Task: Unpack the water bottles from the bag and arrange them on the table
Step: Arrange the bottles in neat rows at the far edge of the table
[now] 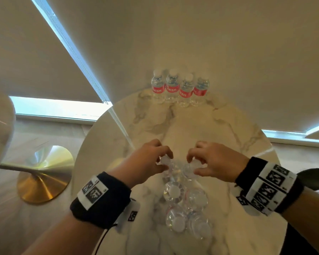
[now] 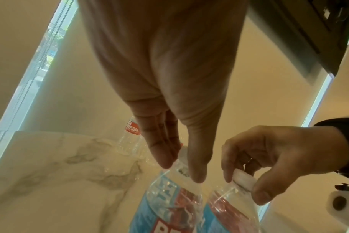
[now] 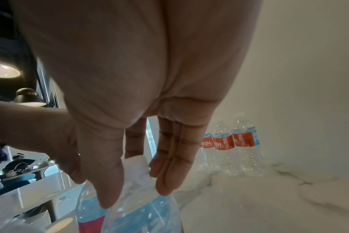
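Bare marble table (image 1: 201, 126) between 4 far bottles (image 1: 180, 88) (upright row); near cluster (image 1: 186, 208) crowds front.

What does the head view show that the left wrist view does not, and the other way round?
Only the head view shows the full row of four bottles at the far table edge and four more bottles near the person. Only the left wrist view shows the blue and red label close up. Both show the left hand and the right hand each pinching a bottle cap over the marble table.

Left hand (image 1: 149, 159) and right hand (image 1: 215, 163) side by side, fingers (image 2: 197, 165) pinched downward
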Available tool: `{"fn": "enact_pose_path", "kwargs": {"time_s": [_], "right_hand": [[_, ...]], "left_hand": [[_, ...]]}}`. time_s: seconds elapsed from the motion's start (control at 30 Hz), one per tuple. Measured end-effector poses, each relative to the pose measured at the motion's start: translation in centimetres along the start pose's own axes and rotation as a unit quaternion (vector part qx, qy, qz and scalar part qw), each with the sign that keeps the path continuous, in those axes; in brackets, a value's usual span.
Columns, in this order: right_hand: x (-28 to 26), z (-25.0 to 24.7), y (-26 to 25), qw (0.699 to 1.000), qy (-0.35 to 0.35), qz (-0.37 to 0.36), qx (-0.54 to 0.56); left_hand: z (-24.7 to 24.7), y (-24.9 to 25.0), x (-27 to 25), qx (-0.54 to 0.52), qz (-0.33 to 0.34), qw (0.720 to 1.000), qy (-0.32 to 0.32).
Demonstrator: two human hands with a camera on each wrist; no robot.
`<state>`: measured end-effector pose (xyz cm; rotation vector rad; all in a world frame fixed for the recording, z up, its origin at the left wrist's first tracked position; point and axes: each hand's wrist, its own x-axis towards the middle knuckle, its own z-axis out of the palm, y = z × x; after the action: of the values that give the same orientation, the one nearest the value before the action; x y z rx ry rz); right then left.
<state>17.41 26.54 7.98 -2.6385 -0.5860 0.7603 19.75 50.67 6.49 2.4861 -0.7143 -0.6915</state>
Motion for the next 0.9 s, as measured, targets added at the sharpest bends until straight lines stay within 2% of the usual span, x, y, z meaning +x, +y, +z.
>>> {"fn": "enact_pose_path", "kwargs": {"time_s": [0.13,0.23,0.4,0.67,0.9], "right_hand": [[1.9,-2.1,0.5,0.998,0.045,0.013,-0.032],[4.3,-4.9,0.6,0.996,0.079,0.029,-0.018],[9.5,-9.3,0.4,0.994,0.11,0.017,0.002],[18.6,-11.7,1.2,0.988,0.144,0.051,0.015],[22.6,-12.2,1.7,0.986,0.157,0.06,-0.002]], "left_hand": [[-1.9,-1.5,1.2,0.001,0.002,1.0,0.028],[-4.5,-2.7,3.0,-0.009,0.006,0.998,0.07],[-9.7,-4.5,7.1,0.026,0.021,0.991,0.131],[-14.2,-8.8,13.3,0.085,-0.002,0.987,0.138],[-14.9,-10.1,16.1,0.115,-0.007,0.985,0.126]]}}
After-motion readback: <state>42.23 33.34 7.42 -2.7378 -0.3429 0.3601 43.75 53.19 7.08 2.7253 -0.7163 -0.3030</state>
